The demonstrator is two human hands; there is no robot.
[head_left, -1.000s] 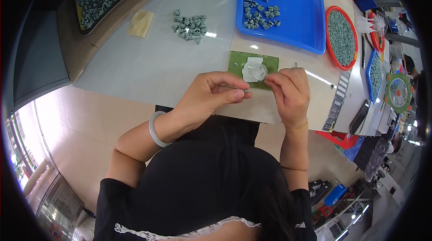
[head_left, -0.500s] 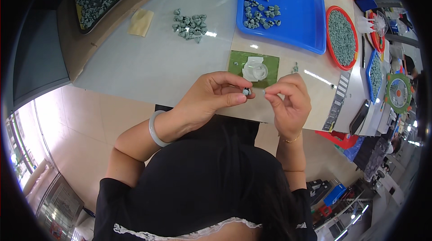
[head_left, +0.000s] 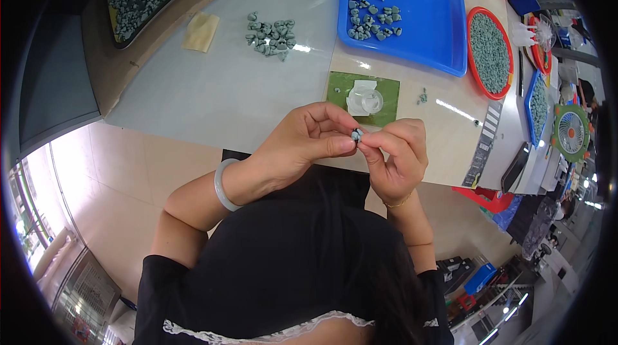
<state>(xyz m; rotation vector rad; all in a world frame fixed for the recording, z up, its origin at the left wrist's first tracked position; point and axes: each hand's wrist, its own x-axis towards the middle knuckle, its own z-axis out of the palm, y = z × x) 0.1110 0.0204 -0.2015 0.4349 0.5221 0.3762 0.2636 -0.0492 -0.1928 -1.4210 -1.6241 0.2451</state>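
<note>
Thumb and fingers of my left hand (head_left: 299,136) are closed on a small grey-green and black piece (head_left: 356,134), held just beyond the table's near edge. My right hand (head_left: 398,155) is pinched, its fingertips against the right side of that piece. What is between the right fingertips is too small to make out. Beyond the hands lies a green mat (head_left: 389,97) with a small clear round cup (head_left: 368,102) on white paper. Several similar grey-green pieces (head_left: 273,37) lie in a group on the table at the far left.
A blue tray (head_left: 434,36) holds more such pieces. To its right are a red round basket (head_left: 472,65) of small green bits and a blue tray (head_left: 530,110). A large dark tray (head_left: 119,39) stands at far left, near a yellowish cloth (head_left: 201,32). A green fan (head_left: 570,134) stands right.
My right hand has moved left, bringing its pinched fingertips against the small piece. My left hand has stayed nearly in place, still holding it.
</note>
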